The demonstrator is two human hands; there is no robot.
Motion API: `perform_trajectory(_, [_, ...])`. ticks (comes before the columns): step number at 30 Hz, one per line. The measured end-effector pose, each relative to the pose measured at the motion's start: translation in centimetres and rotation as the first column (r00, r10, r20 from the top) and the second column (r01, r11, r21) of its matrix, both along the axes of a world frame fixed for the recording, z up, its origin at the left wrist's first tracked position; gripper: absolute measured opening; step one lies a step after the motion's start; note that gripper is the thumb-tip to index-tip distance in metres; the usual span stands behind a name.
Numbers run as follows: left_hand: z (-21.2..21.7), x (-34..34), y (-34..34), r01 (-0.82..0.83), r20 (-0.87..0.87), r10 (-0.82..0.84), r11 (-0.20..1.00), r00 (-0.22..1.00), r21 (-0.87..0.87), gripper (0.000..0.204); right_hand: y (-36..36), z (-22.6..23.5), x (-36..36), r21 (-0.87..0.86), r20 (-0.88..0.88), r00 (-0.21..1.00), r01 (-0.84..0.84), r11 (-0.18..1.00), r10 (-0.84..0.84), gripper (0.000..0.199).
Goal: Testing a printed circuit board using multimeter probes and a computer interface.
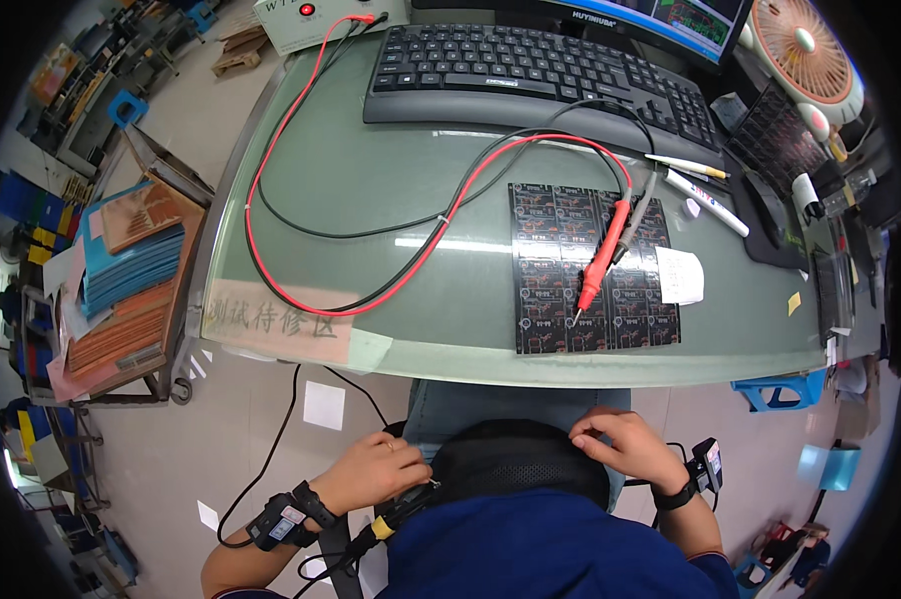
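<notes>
Both my hands are below the desk edge, over my lap. My left hand (373, 471) is curled at the left side of a black pouch (515, 461) on my lap, next to a yellow-tipped tool (383, 525). My right hand (622, 446) pinches the pouch's upper right edge. On the glass desk (371, 180) lies a black circuit board panel (590, 268) with a red test probe (600, 262) and a black test probe (638, 218) resting on it, untouched.
A black keyboard (540, 75) and a monitor sit at the back, a small fan (805, 45) at the right. Red and black leads (301, 200) run to a grey box. White pens (705, 195) lie right of the panel. A cart of stacked boards (131, 290) stands left.
</notes>
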State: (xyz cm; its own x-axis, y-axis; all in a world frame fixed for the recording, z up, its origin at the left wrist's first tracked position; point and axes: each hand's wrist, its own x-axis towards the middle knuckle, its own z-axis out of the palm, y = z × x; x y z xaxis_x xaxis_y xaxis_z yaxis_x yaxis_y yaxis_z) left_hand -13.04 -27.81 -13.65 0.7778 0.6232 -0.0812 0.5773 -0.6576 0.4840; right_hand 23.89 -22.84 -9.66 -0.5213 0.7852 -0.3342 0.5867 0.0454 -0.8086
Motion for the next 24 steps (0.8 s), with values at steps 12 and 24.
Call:
perform_trajectory(12, [0.5,12.8,4.5,-0.048,0.297,-0.059,0.938,0.953,0.342,0.013,0.4,-1.3,-2.1,-0.060,-0.081,0.973,-0.219,0.974,0.214,0.028])
perform_trajectory(24, [5.8,10.9,0.1,-0.065,0.113,0.069,0.997,0.991,-0.044,0.022,-3.3,-2.8,1.9,-0.156,-0.365,0.930,-0.020,0.988,-0.039,0.018])
